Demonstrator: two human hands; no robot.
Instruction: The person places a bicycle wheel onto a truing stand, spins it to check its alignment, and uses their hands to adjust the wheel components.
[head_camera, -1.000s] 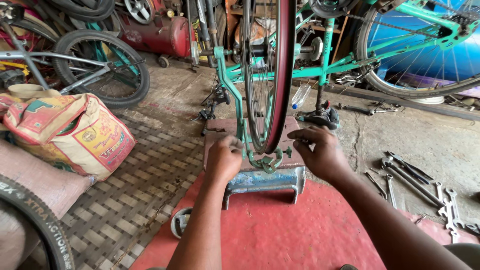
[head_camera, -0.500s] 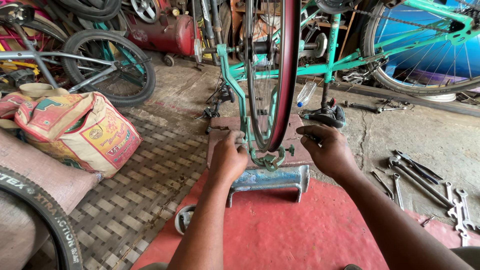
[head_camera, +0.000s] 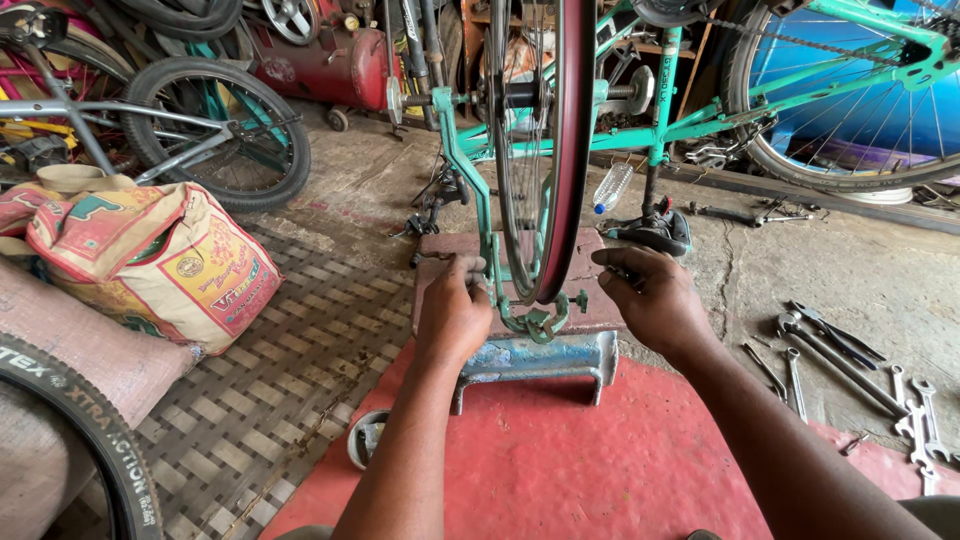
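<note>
Fingers (head_camera: 470, 275) of the left hand (head_camera: 452, 315) are curling together against the green metal truing stand (head_camera: 487, 235), while the right hand (head_camera: 650, 295) is pinching something small (unclear what) beside the dark-rimmed spoked wheel (head_camera: 540, 150) standing upright centre.

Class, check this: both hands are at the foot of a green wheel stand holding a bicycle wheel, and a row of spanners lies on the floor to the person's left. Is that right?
Not quite. The head view shows the spanners on the floor to the person's right, not the left. The rest holds: the left hand and the right hand are at the foot of the green wheel stand holding the bicycle wheel.
</note>
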